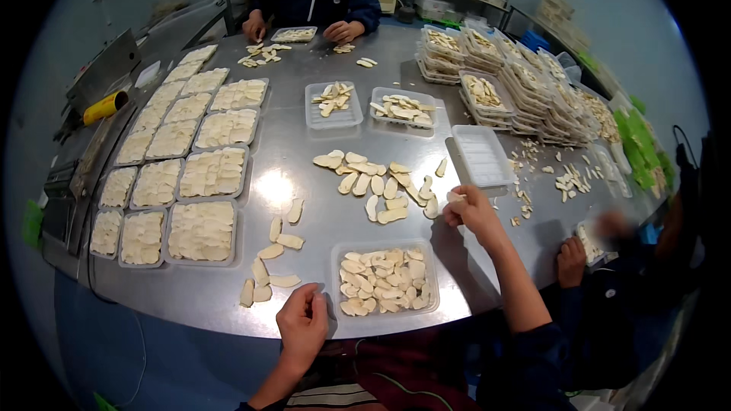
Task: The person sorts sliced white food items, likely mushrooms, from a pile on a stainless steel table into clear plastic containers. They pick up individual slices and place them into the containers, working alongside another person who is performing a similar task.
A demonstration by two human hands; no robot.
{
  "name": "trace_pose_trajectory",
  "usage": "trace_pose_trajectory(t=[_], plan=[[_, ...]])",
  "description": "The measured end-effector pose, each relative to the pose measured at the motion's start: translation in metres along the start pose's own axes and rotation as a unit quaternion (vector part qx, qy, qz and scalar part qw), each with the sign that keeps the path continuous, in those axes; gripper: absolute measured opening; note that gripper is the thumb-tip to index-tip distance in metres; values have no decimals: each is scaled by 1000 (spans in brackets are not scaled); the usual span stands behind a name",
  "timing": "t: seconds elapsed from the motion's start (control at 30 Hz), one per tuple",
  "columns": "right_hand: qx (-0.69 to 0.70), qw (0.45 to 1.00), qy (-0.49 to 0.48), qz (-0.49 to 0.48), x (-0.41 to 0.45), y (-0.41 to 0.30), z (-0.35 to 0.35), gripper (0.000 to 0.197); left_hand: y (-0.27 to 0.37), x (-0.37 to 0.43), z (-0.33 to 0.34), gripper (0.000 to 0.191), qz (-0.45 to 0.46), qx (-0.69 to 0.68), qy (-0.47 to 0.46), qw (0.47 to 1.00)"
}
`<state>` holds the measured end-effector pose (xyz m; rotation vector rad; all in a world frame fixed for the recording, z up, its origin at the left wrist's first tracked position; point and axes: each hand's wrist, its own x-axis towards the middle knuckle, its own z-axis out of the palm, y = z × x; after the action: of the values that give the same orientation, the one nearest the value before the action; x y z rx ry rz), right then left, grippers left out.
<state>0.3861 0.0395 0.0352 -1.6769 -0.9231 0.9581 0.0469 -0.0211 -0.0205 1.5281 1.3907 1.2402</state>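
A clear plastic tray (pixel 432 291) of pale sliced mushrooms (pixel 384 281) lies flat before me at the table's near edge. My left hand (pixel 304 318) is beside the tray's left side, its fingers loosely curled, with nothing visible in them. Up and to the right of the tray, my right hand (pixel 473 212) pinches one small pale mushroom slice (pixel 455 197) above the table. Loose larger slices (pixel 365 174) are spread beyond the tray, left of my right hand. More single slices (pixel 272 252) lie left of the tray.
Filled trays (pixel 201 231) stand in rows at left on the steel table (pixel 285 137). Two part-filled trays (pixel 333 120) (pixel 403 111) and a bare tray (pixel 483 156) lie ahead. Stacked trays (pixel 531 91) rise at right. Co-workers' hands work opposite (pixel 344 31) and at right (pixel 571 262).
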Motion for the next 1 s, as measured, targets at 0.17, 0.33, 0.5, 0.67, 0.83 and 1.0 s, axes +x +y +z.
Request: trace_pose_trajectory(t=[0.17,0.33,0.5,0.67,0.83,1.0], plan=[[-116,993,-18,-4,24,5,-4,16,2,0,3,15,-8,-10,-7,1000],[-135,990,-37,20,18,5,-6,20,6,0,0,15,-4,2,-11,1000],[-409,911,47,-22,19,2,12,42,8,2,-2,15,3,10,-24,1000],[-373,928,18,-13,20,2,7,32,9,2,-1,14,23,16,-24,999],[-467,861,64,-193,-27,8,-6,28,2,1,1,15,20,10,-13,1000],[-313,941,88,-94,-45,5,-42,17,1,-1,2,14,8,11,-9,1000]])
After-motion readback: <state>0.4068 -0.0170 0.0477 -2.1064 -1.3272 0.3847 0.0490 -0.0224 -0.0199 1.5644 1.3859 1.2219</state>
